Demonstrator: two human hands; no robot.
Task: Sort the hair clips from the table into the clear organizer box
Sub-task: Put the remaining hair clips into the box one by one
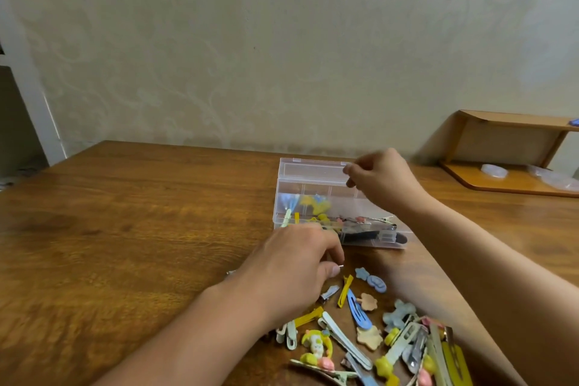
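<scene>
no readable writing on organizer box [316,180]

No readable text, labels, brands or numbers anywhere in view. Clear organizer box [313,178]: plain plastic, no markings visible. Hair clips [360,323] near right on tabletop [125,229]: colours and shapes only, no print legible. Wall far side: embossed floral pattern, no lettering. Shelf [507,135] far right: no signage.

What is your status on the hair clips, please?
Left hand pinching a small clip over the table. Right hand pinching the lid edge of the organizer box. Clip pile unsorted; nothing blocking.
</scene>
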